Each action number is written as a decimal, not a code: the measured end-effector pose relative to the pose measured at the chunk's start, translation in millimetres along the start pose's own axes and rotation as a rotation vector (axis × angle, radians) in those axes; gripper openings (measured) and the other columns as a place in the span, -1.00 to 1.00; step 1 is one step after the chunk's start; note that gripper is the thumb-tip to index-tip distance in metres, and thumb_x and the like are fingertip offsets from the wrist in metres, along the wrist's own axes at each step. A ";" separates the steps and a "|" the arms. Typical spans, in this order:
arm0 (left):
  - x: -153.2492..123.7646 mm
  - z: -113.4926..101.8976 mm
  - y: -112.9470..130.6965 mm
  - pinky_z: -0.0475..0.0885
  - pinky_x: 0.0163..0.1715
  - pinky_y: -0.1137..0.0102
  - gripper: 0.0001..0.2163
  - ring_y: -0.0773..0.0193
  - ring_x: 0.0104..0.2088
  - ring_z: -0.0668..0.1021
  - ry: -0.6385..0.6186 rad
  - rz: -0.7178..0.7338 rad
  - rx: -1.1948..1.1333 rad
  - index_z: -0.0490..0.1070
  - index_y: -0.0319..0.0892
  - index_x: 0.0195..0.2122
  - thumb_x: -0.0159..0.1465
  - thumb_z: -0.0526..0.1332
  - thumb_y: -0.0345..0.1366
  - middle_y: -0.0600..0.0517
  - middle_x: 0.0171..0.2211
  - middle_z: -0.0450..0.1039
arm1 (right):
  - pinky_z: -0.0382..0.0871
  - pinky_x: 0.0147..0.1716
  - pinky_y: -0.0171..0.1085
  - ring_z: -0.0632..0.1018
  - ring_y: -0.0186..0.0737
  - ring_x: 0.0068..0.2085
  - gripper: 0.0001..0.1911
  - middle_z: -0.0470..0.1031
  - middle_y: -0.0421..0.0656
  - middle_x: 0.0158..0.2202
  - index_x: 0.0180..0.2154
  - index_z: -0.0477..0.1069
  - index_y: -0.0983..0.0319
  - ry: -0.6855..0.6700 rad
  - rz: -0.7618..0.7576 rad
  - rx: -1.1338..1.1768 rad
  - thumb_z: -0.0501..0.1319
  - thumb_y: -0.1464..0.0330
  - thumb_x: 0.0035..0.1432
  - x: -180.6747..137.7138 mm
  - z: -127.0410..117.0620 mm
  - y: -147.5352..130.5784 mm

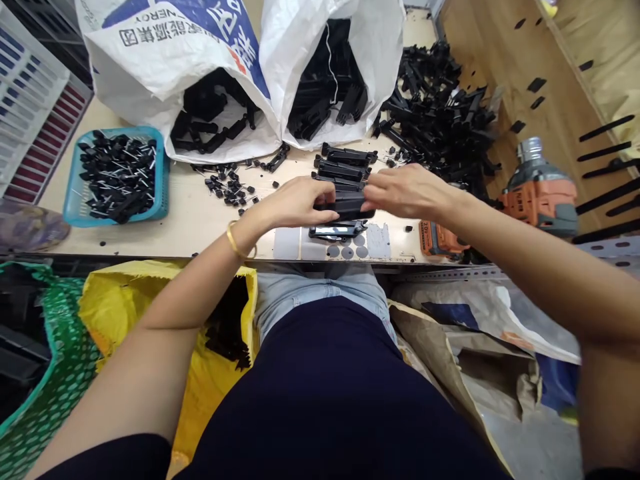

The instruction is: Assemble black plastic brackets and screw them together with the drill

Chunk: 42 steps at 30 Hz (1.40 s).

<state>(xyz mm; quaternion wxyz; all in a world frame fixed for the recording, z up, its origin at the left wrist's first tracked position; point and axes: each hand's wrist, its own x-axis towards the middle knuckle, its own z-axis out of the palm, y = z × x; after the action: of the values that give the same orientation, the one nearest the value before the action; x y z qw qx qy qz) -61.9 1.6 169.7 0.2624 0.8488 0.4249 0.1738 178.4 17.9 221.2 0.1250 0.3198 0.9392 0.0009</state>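
Between my two hands is a black plastic part [345,208], long and narrow, lying across the front of the bench. My left hand [305,201] grips its left end with thumb and fingers. At its right end, my right hand [395,192] pinches with bent fingers. Behind it, several similar black parts [343,170] lie in a row. Just in front sits another black part with a pale strip [337,231], close to the bench edge. The underside of the held part is hidden.
A blue basket [163,180] of black-headed pins stands left. Two white sacks [150,73] with black parts are behind, beside a large heap of black parts [440,113]. An orange power tool [540,197] stands right. A yellow sack [200,380] hangs below the bench edge.
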 end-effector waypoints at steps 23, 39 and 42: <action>-63.9 87.2 49.4 0.46 -0.42 0.37 -0.46 0.26 -0.44 0.56 -0.555 -0.624 -1.817 0.18 -0.11 0.03 0.04 0.34 -0.30 0.00 -0.34 0.49 | 0.04 -0.45 -0.27 0.31 -0.28 -0.44 -0.57 0.35 -0.18 -0.47 -0.41 0.29 0.23 0.314 -0.498 -0.022 -0.14 0.18 0.40 -28.3 58.5 -36.0; -10.5 121.3 18.3 0.26 0.16 0.07 -0.22 0.07 0.09 0.36 0.549 -0.428 -0.470 -0.24 -0.09 0.38 0.18 0.11 -0.49 -0.18 0.06 0.21 | -0.12 -0.68 -0.36 -0.06 -0.45 -0.67 -0.38 -0.11 -0.38 -0.68 -0.57 -0.05 0.14 0.130 0.680 1.804 -0.20 -0.25 0.14 80.5 86.2 -53.0; -15.1 111.5 9.6 0.15 0.25 0.08 -0.20 0.06 0.21 0.28 0.458 -0.404 -0.570 -0.25 -0.07 0.38 0.17 0.12 -0.50 -0.17 0.20 0.15 | 0.02 -0.62 -0.35 0.14 -0.40 -0.61 -0.38 0.11 -0.28 -0.62 -0.54 0.07 0.16 0.260 0.603 1.503 -0.18 -0.22 0.17 69.5 93.8 -44.0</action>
<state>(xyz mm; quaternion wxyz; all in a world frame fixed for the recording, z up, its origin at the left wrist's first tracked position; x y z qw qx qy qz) -6.8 -48.6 84.8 0.4143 0.5810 0.5653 0.4138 120.9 17.3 110.5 -0.2382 0.5543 0.5696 -0.5582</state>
